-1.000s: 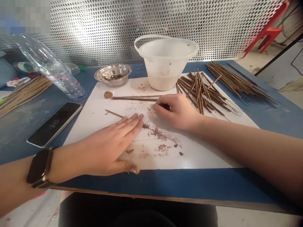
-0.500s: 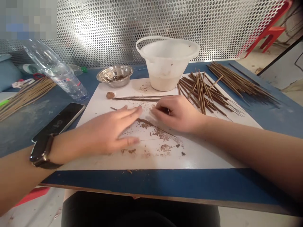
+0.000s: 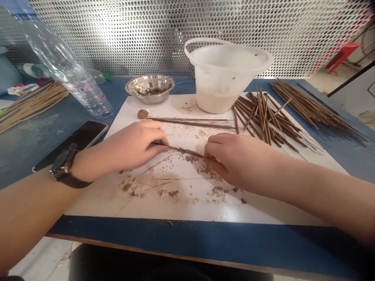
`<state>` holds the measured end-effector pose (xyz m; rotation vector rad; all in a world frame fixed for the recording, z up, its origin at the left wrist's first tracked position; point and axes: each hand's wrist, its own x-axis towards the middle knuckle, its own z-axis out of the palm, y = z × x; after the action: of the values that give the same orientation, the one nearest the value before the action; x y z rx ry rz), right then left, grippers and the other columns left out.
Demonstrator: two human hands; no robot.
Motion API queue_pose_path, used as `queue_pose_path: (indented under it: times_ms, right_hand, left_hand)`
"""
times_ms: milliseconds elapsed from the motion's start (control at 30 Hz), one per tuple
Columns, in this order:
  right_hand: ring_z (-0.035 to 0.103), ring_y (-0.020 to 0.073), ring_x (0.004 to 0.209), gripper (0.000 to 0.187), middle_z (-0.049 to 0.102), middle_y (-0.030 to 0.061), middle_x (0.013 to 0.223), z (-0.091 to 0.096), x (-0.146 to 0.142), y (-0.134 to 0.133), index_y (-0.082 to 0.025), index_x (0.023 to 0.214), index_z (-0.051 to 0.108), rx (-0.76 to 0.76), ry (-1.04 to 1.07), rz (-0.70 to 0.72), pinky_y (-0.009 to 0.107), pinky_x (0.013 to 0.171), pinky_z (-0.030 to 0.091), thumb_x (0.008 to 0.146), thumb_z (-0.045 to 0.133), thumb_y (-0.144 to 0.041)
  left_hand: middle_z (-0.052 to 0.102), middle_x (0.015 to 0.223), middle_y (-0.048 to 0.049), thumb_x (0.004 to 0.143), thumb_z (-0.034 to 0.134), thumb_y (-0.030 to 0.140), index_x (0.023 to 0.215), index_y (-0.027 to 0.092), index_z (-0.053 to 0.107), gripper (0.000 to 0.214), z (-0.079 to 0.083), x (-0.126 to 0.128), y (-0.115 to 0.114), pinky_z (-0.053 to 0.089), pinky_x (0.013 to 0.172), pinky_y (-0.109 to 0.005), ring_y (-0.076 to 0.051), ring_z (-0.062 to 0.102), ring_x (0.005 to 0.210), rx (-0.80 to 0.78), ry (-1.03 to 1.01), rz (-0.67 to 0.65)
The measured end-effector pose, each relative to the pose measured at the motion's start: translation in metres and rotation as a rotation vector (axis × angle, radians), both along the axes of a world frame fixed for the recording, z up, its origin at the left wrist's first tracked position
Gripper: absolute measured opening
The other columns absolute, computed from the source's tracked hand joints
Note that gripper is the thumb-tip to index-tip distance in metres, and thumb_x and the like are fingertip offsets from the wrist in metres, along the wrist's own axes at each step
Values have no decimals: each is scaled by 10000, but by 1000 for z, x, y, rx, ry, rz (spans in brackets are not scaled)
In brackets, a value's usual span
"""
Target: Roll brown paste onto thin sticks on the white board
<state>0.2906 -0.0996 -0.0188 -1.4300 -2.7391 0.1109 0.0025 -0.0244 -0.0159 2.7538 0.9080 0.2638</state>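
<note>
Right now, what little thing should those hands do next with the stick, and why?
Probably roll the stick gently under the left hand and right hand, because both rest on it, its brown coating looks uneven, and crumbs lie loose on the board.

Our left hand [image 3: 129, 142] and right hand [image 3: 234, 160] have 1 open way — toward us, over the near part of the white board [image 3: 181, 208], where only brown crumbs [image 3: 172, 193] lie. Forward, the row of thin sticks [image 3: 190, 123] comes first — then the stick pile [image 3: 263, 121] and white plastic bucket [image 3: 222, 78]. Leftward, the phone [image 3: 73, 142] lies beside the board.
</note>
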Motion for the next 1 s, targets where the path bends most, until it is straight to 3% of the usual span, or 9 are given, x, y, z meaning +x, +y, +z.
queue_pose_path:
  times_ms: [300,533,633,733,833,1000]
  right_hand:
    - [636,197,695,178,717,68,835,-6,-1,-6,-217,808,661,-20,113,-20,332,636,432,979,635,-180]
    - [610,198,642,199,718,65,789,2,10,-2,-237,824,641,-62,152,-20,355,599,427,1017,607,-204]
    - [667,228,715,210,772,91,869,3,14,2,-240,869,693,-66,233,-14,374,642,486,1043,577,-216]
    - [733,268,847,235,821,105,998,5,17,7,-252,1031,782,-34,340,-27,407,733,557,1062,550,-237]
    - [753,302,956,291,832,115,1078,9,25,12,-267,1157,816,-7,401,-2,454,817,585,1072,538,-252]
    - [739,310,945,309,822,101,1053,11,47,27,-325,1128,848,-61,422,20,473,778,572,1109,540,-343]
  left_hand:
    - [783,1045,-85,1081,619,453,999,226,783,292,3,-4,-3,558,828,-354,-230,718,919,-34,21,-2]
    - [820,1145,-95,1088,608,503,1189,254,821,343,4,-4,-9,568,893,-374,-263,756,1016,-57,28,27]
    - [820,1117,-86,1095,598,500,1127,265,847,344,3,-3,-8,569,915,-362,-252,756,1017,-68,17,-10]
    - [814,1099,-83,1097,592,491,1068,261,846,344,4,-3,-8,569,926,-361,-246,750,1006,-36,-2,-19]
    - [817,1132,-92,1090,595,481,1135,248,833,336,6,-2,-10,573,952,-379,-257,754,1028,-3,-7,23]
    - [837,1176,-105,1083,593,498,1260,235,823,392,8,-1,-12,587,945,-398,-279,774,1048,-9,38,56]
